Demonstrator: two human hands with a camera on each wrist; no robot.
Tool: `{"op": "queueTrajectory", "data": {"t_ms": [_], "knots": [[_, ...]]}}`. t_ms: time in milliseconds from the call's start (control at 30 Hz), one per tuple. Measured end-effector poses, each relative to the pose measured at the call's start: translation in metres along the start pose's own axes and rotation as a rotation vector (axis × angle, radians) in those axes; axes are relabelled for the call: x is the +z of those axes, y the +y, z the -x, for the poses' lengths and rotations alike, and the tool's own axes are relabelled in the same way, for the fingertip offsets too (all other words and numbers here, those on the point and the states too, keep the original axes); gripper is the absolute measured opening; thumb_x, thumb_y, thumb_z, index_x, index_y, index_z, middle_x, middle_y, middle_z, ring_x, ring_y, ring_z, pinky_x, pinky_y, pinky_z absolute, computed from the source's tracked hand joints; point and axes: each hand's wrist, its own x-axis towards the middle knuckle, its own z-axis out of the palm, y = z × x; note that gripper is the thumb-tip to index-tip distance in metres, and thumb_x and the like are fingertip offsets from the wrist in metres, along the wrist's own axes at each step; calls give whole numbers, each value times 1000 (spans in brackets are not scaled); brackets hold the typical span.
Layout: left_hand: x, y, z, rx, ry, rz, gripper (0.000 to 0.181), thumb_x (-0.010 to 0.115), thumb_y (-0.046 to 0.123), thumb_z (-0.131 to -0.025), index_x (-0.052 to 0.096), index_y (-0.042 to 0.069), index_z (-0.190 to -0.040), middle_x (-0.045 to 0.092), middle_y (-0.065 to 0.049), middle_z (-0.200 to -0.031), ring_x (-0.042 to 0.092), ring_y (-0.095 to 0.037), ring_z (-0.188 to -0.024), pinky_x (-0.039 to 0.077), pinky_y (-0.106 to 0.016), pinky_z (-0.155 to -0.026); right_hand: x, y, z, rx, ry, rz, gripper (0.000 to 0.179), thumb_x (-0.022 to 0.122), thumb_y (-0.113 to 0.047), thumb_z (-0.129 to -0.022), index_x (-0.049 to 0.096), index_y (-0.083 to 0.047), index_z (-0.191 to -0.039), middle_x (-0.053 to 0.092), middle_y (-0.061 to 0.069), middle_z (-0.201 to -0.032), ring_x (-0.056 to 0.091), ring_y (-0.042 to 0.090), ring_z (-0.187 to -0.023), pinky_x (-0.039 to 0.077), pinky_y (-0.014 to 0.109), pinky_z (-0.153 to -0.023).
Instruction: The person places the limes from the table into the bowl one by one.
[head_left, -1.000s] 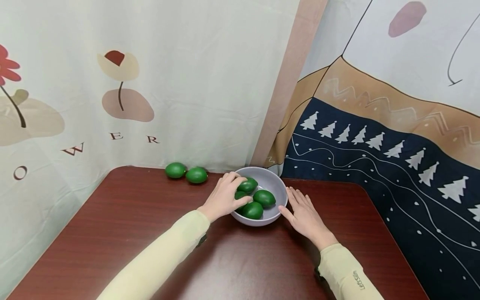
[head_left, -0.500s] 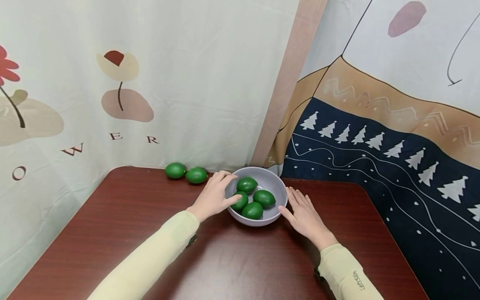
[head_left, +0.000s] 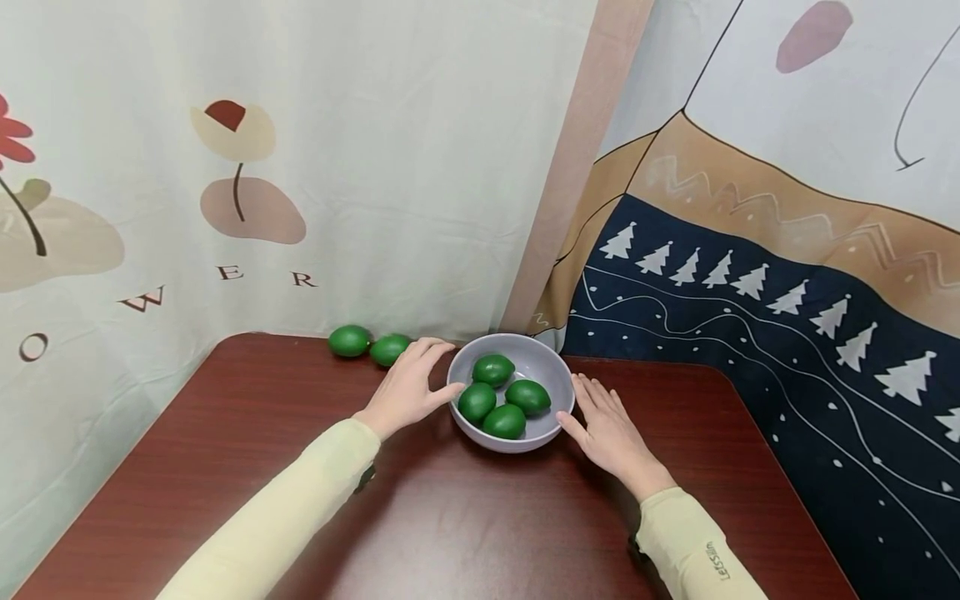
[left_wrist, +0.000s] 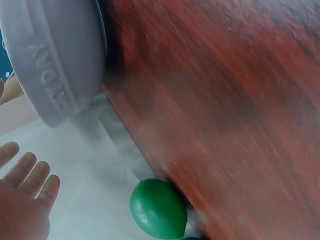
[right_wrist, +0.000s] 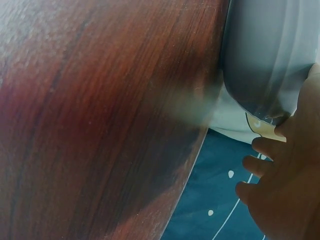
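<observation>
A pale grey-purple bowl stands near the back edge of the table and holds several green limes. My left hand is at the bowl's left side with fingers spread and nothing in them. In the left wrist view the left hand shows apart from the bowl. Two more limes lie on the table left of the bowl, the nearer one partly covered by my left fingers. My right hand rests against the bowl's right side, its fingers extended and its thumb near the rim.
The dark red wooden table ends close behind the bowl and the two limes. Behind it hangs a white curtain with printed flowers. A dark blue cloth with white trees hangs along the right.
My left hand has drawn back leftward out of the bowl, leaving a lime inside that its fingers had partly covered. My right hand and the bowl have stayed in place.
</observation>
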Motion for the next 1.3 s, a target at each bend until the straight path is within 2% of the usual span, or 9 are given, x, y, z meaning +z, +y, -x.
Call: {"op": "queueTrajectory", "data": {"t_ms": [167, 500, 767, 967, 1300], "knots": [[-5, -8, 0, -12, -3, -20, 61, 81, 35, -89, 61, 5, -137, 58, -11, -137, 53, -30, -130, 42, -47, -112, 0, 0, 0, 1, -2, -2, 77, 52, -51, -105, 30, -4, -162, 33, 20, -165, 27, 43, -153, 18, 63, -123], [-12, -26, 4, -31, 34, -44, 61, 79, 33, -90, 60, 1, -137, 58, -15, -137, 53, -33, -130, 41, -51, -111, 0, 1, 0, 8, -8, -8, 77, 52, -50, -105, 29, -4, -162, 32, 21, -165, 25, 43, -154, 17, 63, -124], [-16, -41, 5, -85, 22, -46, 62, 77, 33, -91, 58, 1, -140, 57, -15, -139, 51, -34, -133, 38, -53, -113, 1, 0, 0, -3, 11, -5, 76, 53, -49, -105, 31, -2, -161, 34, 22, -164, 28, 44, -153, 19, 63, -123], [-17, -50, 6, -92, 26, -67, 61, 77, 29, -90, 58, -1, -140, 57, -18, -139, 51, -38, -132, 37, -59, -113, 2, 0, 0, -15, 22, 4, 76, 53, -48, -105, 32, -1, -161, 36, 22, -163, 30, 44, -152, 20, 64, -122], [-19, -64, 5, -124, 6, -111, 60, 79, 24, -89, 58, -1, -139, 56, -20, -139, 51, -41, -130, 39, -60, -109, 2, 1, 0, -7, 22, 6, 76, 53, -49, -105, 31, -1, -161, 35, 22, -163, 29, 44, -152, 20, 64, -122]]}}
